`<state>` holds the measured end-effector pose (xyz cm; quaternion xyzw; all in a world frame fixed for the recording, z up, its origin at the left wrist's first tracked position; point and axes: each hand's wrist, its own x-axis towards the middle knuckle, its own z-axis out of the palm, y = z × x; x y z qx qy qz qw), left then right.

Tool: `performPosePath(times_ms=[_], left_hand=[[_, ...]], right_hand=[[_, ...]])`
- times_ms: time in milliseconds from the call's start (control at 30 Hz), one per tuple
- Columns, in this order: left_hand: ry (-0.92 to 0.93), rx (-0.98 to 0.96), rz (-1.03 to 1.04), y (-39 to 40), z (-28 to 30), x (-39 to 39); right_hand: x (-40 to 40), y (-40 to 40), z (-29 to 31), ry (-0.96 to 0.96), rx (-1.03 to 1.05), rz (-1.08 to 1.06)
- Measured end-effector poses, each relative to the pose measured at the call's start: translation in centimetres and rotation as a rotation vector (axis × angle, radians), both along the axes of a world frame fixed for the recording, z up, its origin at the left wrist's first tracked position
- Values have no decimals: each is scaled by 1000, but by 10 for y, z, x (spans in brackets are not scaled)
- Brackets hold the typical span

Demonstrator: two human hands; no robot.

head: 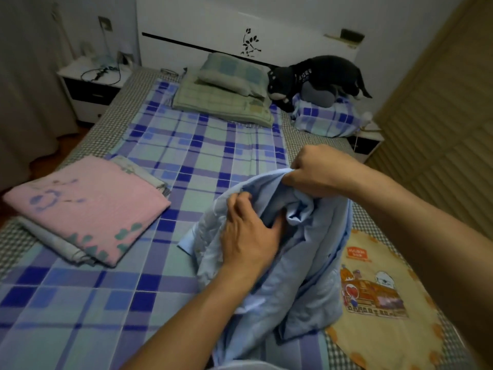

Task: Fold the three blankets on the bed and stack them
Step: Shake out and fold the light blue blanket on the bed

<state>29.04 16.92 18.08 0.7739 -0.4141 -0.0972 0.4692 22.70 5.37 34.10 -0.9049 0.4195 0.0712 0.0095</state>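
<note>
Both hands gripping bunched blue blanket between them

open passage: checked sheet lying flat and bare down the bed's middle, between left and right clutter; near-left stretch also lying bare
left obstacle: folded pink blanket sitting on a pale folded blanket by the left edge
right obstacle: bunched light blue blanket rising in both hands, yellow cartoon cloth lying beside it
far end: green pillows, black plush toy and checked pillow crowding the headboard
</note>
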Motion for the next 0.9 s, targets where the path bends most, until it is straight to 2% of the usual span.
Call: performPosePath(times_ms=[67, 167, 233, 400, 467, 567, 767, 833, 900], left_hand=[[-106, -8, -3, -3, -5, 12], [-380, 88, -100, 9, -27, 25], [-483, 139, -158, 21, -43, 30], [-395, 419, -99, 31, -62, 78], [-385, 446, -60, 21, -52, 115], [-513, 269, -6, -9, -3, 169], [-1016, -121, 83, -59, 162, 254], [-997, -208, 64, -62, 190, 270], [-820, -246, 67, -58, 190, 278]], right_hand=[[-8, -3, 4, -21, -35, -8], [-26, -20, 9, -105, -110, -89], [-40, -33, 9, -178, -181, -153], [-64, -60, 0, -341, -394, -297], [-68, -69, 4, -408, -473, -341], [-68, -88, 31, -493, -648, -334], [-80, -148, 134, -653, -1068, -303], [-91, -158, 149, -683, -1173, -225], [-101, -155, 142, -663, -1243, -79]])
